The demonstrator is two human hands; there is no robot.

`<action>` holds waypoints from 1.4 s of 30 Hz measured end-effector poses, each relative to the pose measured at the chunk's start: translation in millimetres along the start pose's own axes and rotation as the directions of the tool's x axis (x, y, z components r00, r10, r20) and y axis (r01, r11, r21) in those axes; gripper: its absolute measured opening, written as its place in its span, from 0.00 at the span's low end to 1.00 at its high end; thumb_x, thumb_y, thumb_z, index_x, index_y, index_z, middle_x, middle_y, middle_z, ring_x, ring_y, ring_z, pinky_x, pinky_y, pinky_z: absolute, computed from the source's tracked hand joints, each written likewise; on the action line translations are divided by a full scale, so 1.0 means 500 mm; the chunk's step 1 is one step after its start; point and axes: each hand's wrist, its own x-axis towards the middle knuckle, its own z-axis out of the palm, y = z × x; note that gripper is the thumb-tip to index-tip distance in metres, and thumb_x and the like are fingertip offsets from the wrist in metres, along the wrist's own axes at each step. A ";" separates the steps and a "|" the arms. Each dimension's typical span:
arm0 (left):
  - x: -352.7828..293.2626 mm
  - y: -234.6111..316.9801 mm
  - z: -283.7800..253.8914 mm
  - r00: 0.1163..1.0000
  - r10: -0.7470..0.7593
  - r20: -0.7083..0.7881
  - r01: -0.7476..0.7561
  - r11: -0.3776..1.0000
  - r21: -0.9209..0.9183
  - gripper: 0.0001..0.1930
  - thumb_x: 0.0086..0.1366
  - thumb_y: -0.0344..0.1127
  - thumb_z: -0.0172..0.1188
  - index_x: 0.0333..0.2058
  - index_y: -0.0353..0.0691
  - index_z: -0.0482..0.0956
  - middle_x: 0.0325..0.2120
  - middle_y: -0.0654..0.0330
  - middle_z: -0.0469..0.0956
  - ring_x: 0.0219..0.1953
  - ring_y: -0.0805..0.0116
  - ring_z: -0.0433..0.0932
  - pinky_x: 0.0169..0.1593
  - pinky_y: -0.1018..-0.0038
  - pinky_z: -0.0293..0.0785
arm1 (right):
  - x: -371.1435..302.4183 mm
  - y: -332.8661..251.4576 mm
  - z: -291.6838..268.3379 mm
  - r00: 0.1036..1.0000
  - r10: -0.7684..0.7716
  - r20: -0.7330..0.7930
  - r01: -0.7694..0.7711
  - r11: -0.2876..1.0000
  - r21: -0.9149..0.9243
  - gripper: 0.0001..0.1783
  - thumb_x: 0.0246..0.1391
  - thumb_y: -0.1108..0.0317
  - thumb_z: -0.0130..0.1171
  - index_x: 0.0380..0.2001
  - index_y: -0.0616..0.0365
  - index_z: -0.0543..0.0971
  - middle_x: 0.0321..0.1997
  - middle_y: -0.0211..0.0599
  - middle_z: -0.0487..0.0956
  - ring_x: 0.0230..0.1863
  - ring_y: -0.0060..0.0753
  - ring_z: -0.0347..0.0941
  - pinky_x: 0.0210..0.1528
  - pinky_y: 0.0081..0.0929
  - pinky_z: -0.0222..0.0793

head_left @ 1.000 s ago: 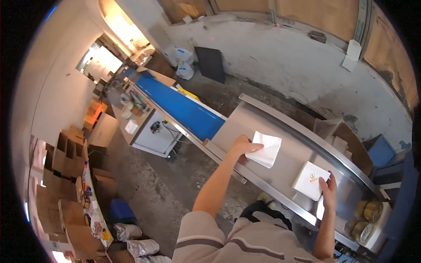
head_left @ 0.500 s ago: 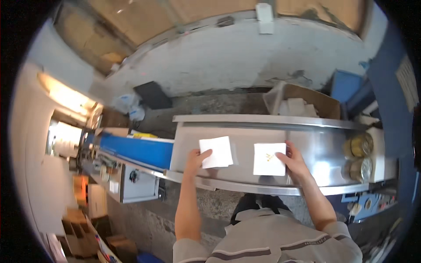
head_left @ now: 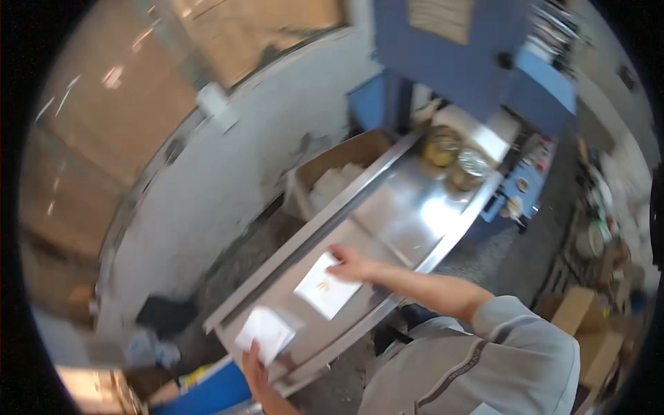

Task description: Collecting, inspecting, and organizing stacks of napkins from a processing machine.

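White sheet [head_left: 324,293] under right hand [head_left: 351,263], touching

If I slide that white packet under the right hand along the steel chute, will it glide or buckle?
The white packet looks flat and thin, so it is probably light and glides easily on the shiny steel chute. The right hand presses one edge; it may flex when lifted.

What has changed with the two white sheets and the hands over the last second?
Mostly the view swung toward the blue machine. Each hand kept its sheet: the left hand stays on the plain white sheet, the right hand on the sheet with the small yellow mark. Both still lie flat on the metal table, apart; nothing was let go.
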 end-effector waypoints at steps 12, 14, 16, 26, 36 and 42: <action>-0.111 0.159 0.015 0.877 0.414 -0.245 0.010 0.494 0.869 0.32 0.63 0.38 0.67 0.57 0.20 0.66 0.49 0.44 0.76 0.45 0.59 0.76 0.51 0.67 0.74 | -0.076 0.017 0.067 0.976 -0.174 -0.133 0.161 0.982 -0.101 0.39 0.53 0.58 0.65 0.62 0.69 0.64 0.56 0.57 0.75 0.56 0.47 0.74 0.58 0.34 0.69; -0.108 0.153 0.000 0.833 0.525 -0.173 -0.154 0.520 0.840 0.29 0.63 0.36 0.66 0.56 0.22 0.68 0.48 0.45 0.77 0.45 0.59 0.77 0.49 0.67 0.75 | -0.123 0.001 0.047 0.971 -0.190 -0.145 0.156 0.964 -0.218 0.37 0.55 0.54 0.63 0.59 0.71 0.67 0.52 0.57 0.77 0.54 0.47 0.75 0.56 0.34 0.71; -0.103 0.139 0.007 0.693 0.718 -0.057 -0.464 0.505 0.728 0.24 0.64 0.34 0.63 0.54 0.25 0.71 0.44 0.47 0.79 0.43 0.60 0.78 0.46 0.66 0.76 | -0.170 -0.017 0.012 0.985 -0.131 -0.110 0.101 0.964 -0.246 0.36 0.55 0.53 0.63 0.57 0.70 0.69 0.50 0.55 0.78 0.52 0.46 0.76 0.54 0.34 0.71; -0.139 0.037 0.370 0.912 0.320 0.259 -0.391 0.870 0.301 0.19 0.67 0.32 0.59 0.53 0.29 0.71 0.38 0.54 0.81 0.34 0.72 0.79 0.33 0.81 0.73 | -0.260 -0.011 -0.112 0.990 -0.132 -0.047 0.102 0.910 -0.401 0.30 0.55 0.54 0.63 0.52 0.67 0.74 0.44 0.54 0.80 0.46 0.50 0.78 0.47 0.38 0.74; -0.191 -0.066 0.753 0.958 0.080 0.274 -0.194 0.888 0.418 0.19 0.68 0.35 0.59 0.52 0.29 0.72 0.38 0.54 0.81 0.34 0.73 0.79 0.34 0.81 0.73 | -0.304 0.048 -0.346 0.909 -0.414 0.044 0.361 0.731 -0.580 0.26 0.58 0.54 0.58 0.52 0.62 0.72 0.45 0.50 0.77 0.48 0.54 0.75 0.51 0.45 0.71; -0.162 -0.127 0.988 0.936 0.012 0.351 -0.164 0.898 0.408 0.16 0.68 0.31 0.59 0.51 0.28 0.72 0.38 0.54 0.81 0.35 0.72 0.80 0.35 0.80 0.75 | -0.311 0.109 -0.452 0.846 -0.525 0.095 0.471 0.652 -0.594 0.21 0.53 0.56 0.60 0.42 0.63 0.75 0.38 0.44 0.78 0.43 0.50 0.75 0.47 0.43 0.69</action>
